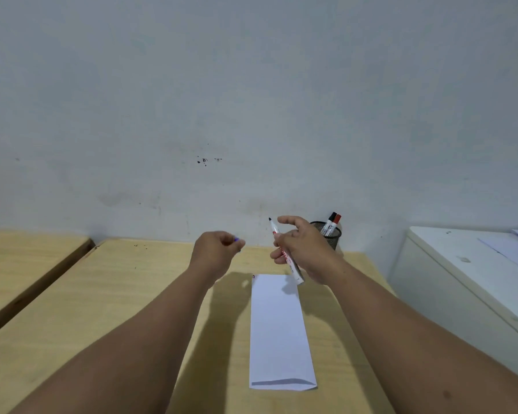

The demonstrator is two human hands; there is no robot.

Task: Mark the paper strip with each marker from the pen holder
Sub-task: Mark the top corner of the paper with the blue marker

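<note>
A long white paper strip (280, 330) lies lengthwise on the wooden table (126, 297), its near end folded. Above its far end my right hand (304, 249) holds an uncapped white marker (293, 268), dark tip pointing up and away. My left hand (219, 249) is closed to the left of it, with a small purple bit, seemingly the marker's cap, showing between its fingertips. A black mesh pen holder (331, 237) stands at the wall behind my right hand, with a black-capped and a red-capped marker (332, 222) in it.
A second wooden table (21, 261) stands to the left across a narrow gap. A white cabinet (461, 270) with sheets of paper on top sits to the right. A pale wall runs directly behind the table.
</note>
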